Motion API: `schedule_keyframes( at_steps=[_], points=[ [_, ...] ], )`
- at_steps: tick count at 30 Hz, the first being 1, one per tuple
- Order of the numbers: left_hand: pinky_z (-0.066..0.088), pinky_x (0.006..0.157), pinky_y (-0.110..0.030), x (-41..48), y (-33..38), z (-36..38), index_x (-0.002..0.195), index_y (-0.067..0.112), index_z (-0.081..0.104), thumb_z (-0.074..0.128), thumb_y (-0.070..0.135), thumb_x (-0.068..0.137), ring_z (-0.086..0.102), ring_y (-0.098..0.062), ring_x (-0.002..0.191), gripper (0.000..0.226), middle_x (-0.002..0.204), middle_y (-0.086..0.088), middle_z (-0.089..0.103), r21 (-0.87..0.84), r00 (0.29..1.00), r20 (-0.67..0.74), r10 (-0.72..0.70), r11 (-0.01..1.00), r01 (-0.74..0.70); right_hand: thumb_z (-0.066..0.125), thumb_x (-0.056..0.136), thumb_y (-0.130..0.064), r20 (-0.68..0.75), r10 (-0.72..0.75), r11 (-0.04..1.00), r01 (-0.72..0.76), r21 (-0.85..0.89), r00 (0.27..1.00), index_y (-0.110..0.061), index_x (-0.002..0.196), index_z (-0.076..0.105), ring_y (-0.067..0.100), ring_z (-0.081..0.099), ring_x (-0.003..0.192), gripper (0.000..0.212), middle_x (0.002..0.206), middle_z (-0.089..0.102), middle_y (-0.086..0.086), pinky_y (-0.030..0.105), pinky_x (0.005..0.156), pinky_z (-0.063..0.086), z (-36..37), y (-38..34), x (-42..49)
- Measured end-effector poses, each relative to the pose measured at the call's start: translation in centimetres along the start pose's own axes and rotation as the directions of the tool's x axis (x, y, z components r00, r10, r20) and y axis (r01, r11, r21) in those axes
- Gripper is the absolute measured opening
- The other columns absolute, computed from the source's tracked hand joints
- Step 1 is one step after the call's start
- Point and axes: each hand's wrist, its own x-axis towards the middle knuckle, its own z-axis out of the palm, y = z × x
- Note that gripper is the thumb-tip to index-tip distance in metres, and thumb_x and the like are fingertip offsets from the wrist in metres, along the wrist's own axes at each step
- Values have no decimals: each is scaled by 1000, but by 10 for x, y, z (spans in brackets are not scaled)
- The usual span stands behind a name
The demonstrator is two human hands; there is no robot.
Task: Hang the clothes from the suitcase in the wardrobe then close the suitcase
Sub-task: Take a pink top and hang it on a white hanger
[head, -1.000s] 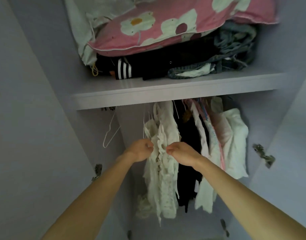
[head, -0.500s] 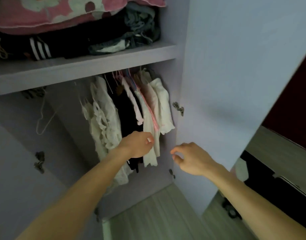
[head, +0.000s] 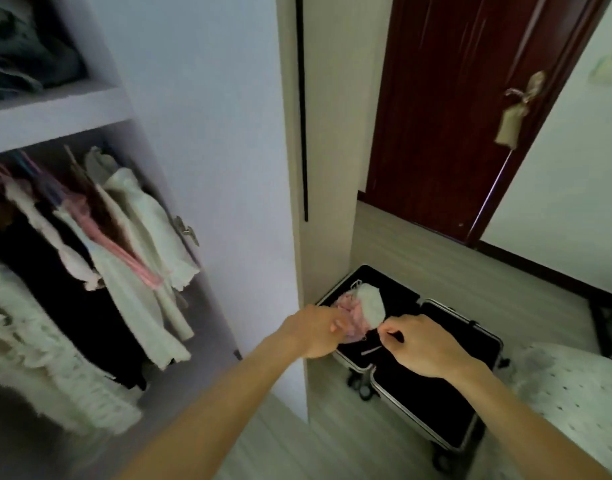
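The black suitcase (head: pixel 436 403) lies open on the floor to the right of the wardrobe, silver rim all round. In its far half lie a pink garment (head: pixel 350 306) and a white garment (head: pixel 371 302). My left hand (head: pixel 315 336) and right hand (head: pixel 424 344) hover in the air above the suitcase, fingers loosely curled, nothing in either. On the left, white, pink and black clothes (head: pixel 131 271) hang on the wardrobe rail.
The open pale wardrobe door (head: pixel 211 133) stands between the hanging clothes and the suitcase. A dark red room door (head: pixel 453 116) is behind the suitcase. White dotted bedding (head: pixel 574 393) lies at the right. Folded clothes sit on the wardrobe shelf (head: pixel 55 112).
My view has swung right and down from the wardrobe rail to the suitcase. Both hands left the hanging white garment and now hover over the open suitcase.
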Motion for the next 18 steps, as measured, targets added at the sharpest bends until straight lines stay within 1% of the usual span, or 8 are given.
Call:
schedule_keyframes(
  at_steps=[3, 5, 6, 9, 11, 12, 15, 18],
  points=[
    [50, 97, -43, 52, 38, 5, 123, 21, 63, 49, 43, 90, 60, -30, 111, 43, 125, -9, 64, -16, 1000, 21, 4, 1000, -4, 50, 93, -46, -15, 51, 999, -52, -15, 999, -33, 117, 65, 21, 61, 113, 31, 118, 68, -6, 42, 91, 52, -18, 52, 19],
    [52, 95, -44, 89, 56, 6, 119, 20, 64, 41, 48, 77, 62, -30, 108, 56, 121, -9, 65, -10, 1000, -5, -22, 1000, 22, 49, 94, -46, -26, 69, 997, -70, -32, 997, -33, 121, 62, 23, 59, 115, 33, 121, 66, -4, 42, 92, 52, -31, 80, 35],
    [52, 95, -45, 112, 64, 8, 120, 20, 64, 39, 46, 76, 61, -30, 108, 57, 121, -8, 65, -1, 1000, 2, -29, 1000, 29, 49, 94, -46, -28, 77, 997, -78, -31, 997, -33, 123, 61, 23, 58, 116, 34, 122, 65, -3, 43, 92, 52, -37, 97, 46],
    [52, 94, -46, 163, 73, 6, 121, 23, 64, 41, 38, 82, 61, -30, 110, 48, 126, -7, 63, 25, 998, -5, -70, 997, 70, 47, 93, -46, -37, 93, 995, -94, -33, 995, -34, 126, 58, 25, 57, 117, 37, 124, 63, -1, 43, 94, 50, -46, 123, 75],
    [56, 90, -44, 206, 76, 8, 115, 17, 68, 43, 33, 75, 65, -30, 103, 50, 120, -10, 66, 27, 996, -11, -92, 995, 93, 47, 93, -45, -43, 113, 993, -114, -31, 993, -33, 128, 57, 28, 55, 119, 38, 126, 62, 0, 44, 96, 49, -51, 145, 102],
    [56, 89, -44, 220, 75, 7, 115, 15, 67, 45, 30, 78, 66, -31, 102, 46, 118, -12, 67, 42, 995, -9, -99, 994, 99, 46, 94, -44, -40, 115, 993, -117, -35, 993, -33, 130, 56, 29, 54, 120, 39, 127, 60, 0, 45, 97, 48, -53, 151, 114],
    [55, 88, -43, 281, 66, 5, 124, 21, 61, 53, 22, 91, 64, -28, 100, 34, 119, -10, 65, 78, 994, -4, -111, 991, 111, 45, 96, -41, -20, 131, 991, -131, -25, 991, -29, 134, 52, 29, 53, 119, 41, 129, 59, 1, 45, 97, 48, -59, 179, 167],
    [53, 91, -42, 336, 46, 4, 134, 23, 55, 56, 27, 93, 63, -28, 107, 42, 125, -9, 63, 148, 995, 3, -102, 984, 100, 44, 99, -38, -7, 155, 988, -155, -4, 988, -26, 138, 48, 30, 58, 108, 41, 120, 61, 4, 42, 91, 51, -60, 202, 217]
  ],
)
